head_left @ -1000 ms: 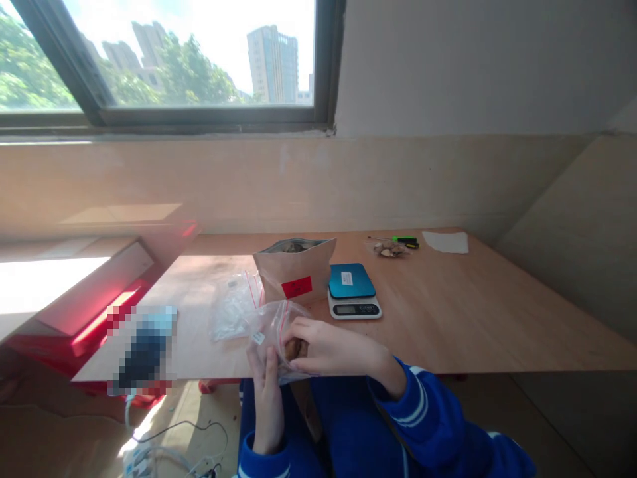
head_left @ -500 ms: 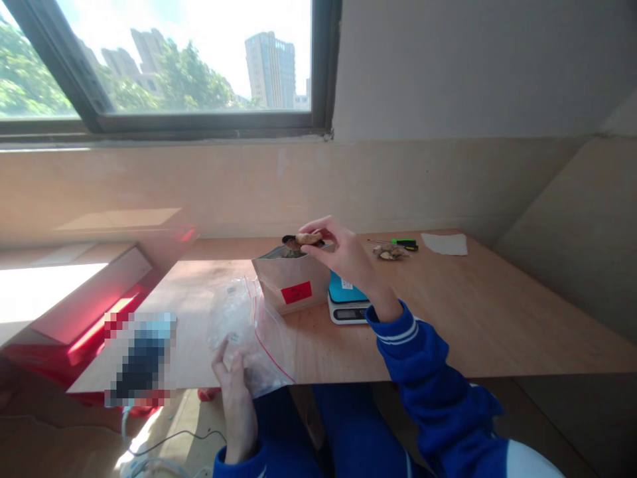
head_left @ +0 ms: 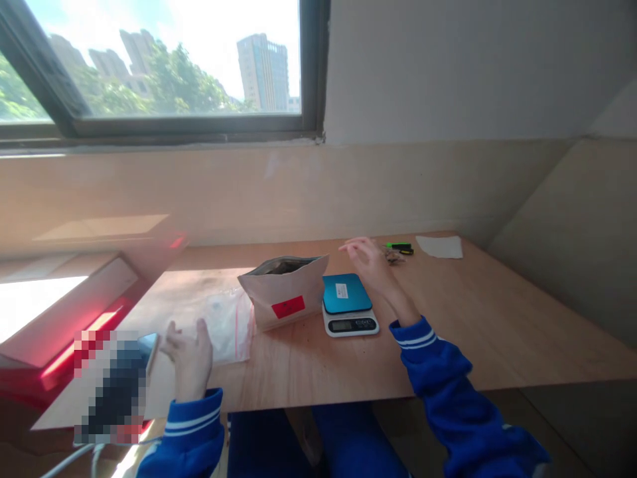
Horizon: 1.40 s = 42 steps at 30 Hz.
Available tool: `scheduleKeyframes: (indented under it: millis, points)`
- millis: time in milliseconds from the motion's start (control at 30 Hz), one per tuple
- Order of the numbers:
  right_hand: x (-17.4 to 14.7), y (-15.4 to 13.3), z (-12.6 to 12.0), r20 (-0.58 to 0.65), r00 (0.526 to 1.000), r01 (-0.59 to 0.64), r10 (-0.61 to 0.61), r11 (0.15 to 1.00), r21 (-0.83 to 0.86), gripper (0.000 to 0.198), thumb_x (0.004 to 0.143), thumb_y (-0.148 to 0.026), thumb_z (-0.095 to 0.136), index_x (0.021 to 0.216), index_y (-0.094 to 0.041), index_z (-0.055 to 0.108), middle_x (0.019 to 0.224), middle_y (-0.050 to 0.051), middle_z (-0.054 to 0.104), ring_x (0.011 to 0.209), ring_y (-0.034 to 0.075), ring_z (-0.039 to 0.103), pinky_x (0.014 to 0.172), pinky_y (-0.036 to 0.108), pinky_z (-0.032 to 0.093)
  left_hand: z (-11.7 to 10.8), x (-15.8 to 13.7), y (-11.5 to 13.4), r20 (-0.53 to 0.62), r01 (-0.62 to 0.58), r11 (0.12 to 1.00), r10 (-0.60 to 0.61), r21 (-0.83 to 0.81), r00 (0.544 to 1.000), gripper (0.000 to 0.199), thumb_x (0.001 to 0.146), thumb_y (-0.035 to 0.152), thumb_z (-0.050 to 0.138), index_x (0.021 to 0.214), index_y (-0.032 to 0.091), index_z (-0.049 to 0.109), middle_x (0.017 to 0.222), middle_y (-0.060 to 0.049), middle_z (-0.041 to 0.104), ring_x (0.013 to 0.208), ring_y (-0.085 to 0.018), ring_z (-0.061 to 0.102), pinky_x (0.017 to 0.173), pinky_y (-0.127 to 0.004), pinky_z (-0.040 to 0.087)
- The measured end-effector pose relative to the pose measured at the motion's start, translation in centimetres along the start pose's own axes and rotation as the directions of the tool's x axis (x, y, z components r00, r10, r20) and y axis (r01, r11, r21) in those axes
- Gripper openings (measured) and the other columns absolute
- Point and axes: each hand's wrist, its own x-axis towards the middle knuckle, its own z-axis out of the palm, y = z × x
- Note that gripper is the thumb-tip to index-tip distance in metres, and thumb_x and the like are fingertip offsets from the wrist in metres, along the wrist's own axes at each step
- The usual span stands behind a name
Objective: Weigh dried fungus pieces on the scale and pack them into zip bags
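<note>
My left hand point(head_left: 189, 358) is over the left part of the table, fingers apart and holding nothing. Clear zip bags point(head_left: 226, 328) with a red seal line lie flat just right of it. My right hand point(head_left: 371, 264) is raised behind a kitchen scale point(head_left: 350, 324) with a blue top, its fingers stretched out and nothing visible in them. Partly hidden behind that hand is a small heap of dried brownish pieces point(head_left: 397, 257). A paper pouch point(head_left: 288, 285) with a red label stands upright left of the scale, its mouth open and its contents dark and unclear.
Green-and-black-handled tools point(head_left: 399, 246) lie at the back, beside a white sheet of paper point(head_left: 440, 247). A blurred-out dark object point(head_left: 114, 388) with cables below it is at the table's left end. The wall and window rise behind.
My right hand has moved right from over the pouch, and the brown dried piece is gone from its fingers. My left hand has let go of the zip bags and shifted left.
</note>
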Motion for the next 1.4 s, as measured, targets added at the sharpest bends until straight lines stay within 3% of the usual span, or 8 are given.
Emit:
scheduleKeyframes:
  millis: [100,200,400,567,767,933,1100,1400]
  points:
    - [-0.9,7.1,-0.4,-0.04,0.969,-0.248,0.245,0.946,-0.209,0.02,0.088,-0.021,0.048,0.091,-0.016,0.067,0.101,0.014,0.063,0.103,0.027,0.056,0.096,0.045,0.042,0.4,-0.7,0.3,-0.119,-0.188,0.959,0.217,0.213,0.969,0.071,0.087,0.048,0.044,0.147,0.012,0.031,0.146,-0.026,0.029,0.138,-0.043,0.028,0.109,-0.065,0.024]
    - [-1.7,12.4,-0.2,-0.071,0.946,-0.323,0.316,0.909,-0.264,0.012,0.079,-0.015,0.053,0.084,-0.014,0.064,0.098,0.017,0.063,0.103,0.031,0.054,0.097,0.053,0.038,1.8,-1.2,-1.2,0.095,-0.41,0.862,0.401,0.299,0.911,0.052,0.091,0.043,0.035,0.133,0.017,0.053,0.147,-0.021,0.037,0.139,-0.042,0.03,0.109,-0.064,0.024]
    - [-2.6,15.9,0.7,-0.105,0.942,-0.336,0.319,0.897,-0.287,0.003,0.08,-0.016,0.059,0.077,-0.017,0.059,0.099,0.018,0.063,0.103,0.028,0.052,0.091,0.046,0.037,5.9,-1.0,-6.4,0.432,-0.522,0.811,0.385,0.265,0.816,0.051,0.083,0.038,0.04,0.116,0.007,0.065,0.143,-0.03,0.043,0.144,-0.049,0.011,0.108,-0.07,0.016]
    - [-2.1,16.4,-0.1,-0.126,0.95,-0.31,0.285,0.909,-0.278,0.021,0.082,-0.02,0.061,0.062,-0.02,0.054,0.077,0.012,0.064,0.086,0.023,0.055,0.082,0.039,0.038,6.1,-0.1,-5.9,0.358,-0.293,0.949,0.236,0.114,0.903,0.052,0.084,0.045,0.038,0.116,0.012,0.063,0.138,-0.025,0.05,0.141,-0.045,0.028,0.11,-0.066,0.018]
    - [-2.6,14.3,-3.1,-0.208,0.925,-0.362,0.318,0.903,-0.231,0.013,0.084,-0.029,0.054,0.079,-0.019,0.06,0.08,0.012,0.068,0.079,0.024,0.06,0.079,0.04,0.041,1.2,0.3,-3.8,0.209,-0.136,0.991,0.136,-0.016,0.968,0.046,0.087,0.048,0.038,0.118,0.022,0.06,0.129,-0.01,0.06,0.128,-0.03,0.051,0.111,-0.05,0.035]
    - [-6.2,8.2,-6.9,-0.357,0.802,-0.439,0.478,0.878,0.19,0.028,0.081,-0.049,0.055,0.089,-0.022,0.058,0.091,0.01,0.069,0.085,0.026,0.066,0.077,0.041,0.051,-2.2,-0.5,-4.2,0.144,0.039,0.999,-0.04,0.014,0.989,0.049,0.076,0.051,0.052,0.113,0.02,0.064,0.112,-0.01,0.069,0.104,-0.032,0.065,0.096,-0.051,0.048]
    - [-10.7,2.7,-8.4,-0.318,0.71,-0.516,0.629,0.771,0.372,0.03,0.075,-0.053,0.063,0.085,-0.025,0.061,0.081,0.006,0.07,0.075,0.023,0.067,0.069,0.037,0.055,-1.5,-0.7,-5.1,0.179,0.079,0.996,-0.069,-0.047,0.981,0.062,0.061,0.06,0.063,0.105,0.015,0.063,0.108,-0.015,0.068,0.101,-0.033,0.066,0.09,-0.049,0.052]
    - [-14.9,8.9,-6.2,-0.223,0.632,-0.726,0.742,0.668,0.165,0.021,0.068,-0.04,0.054,0.079,-0.022,0.058,0.071,0.007,0.067,0.072,0.027,0.066,0.073,0.044,0.055,-1.4,-0.6,-5.8,0.151,0.105,0.99,-0.089,-0.099,0.984,0.066,0.058,0.051,0.071,0.112,0.015,0.062,0.088,-0.009,0.068,0.089,-0.029,0.068,0.091,-0.051,0.052]
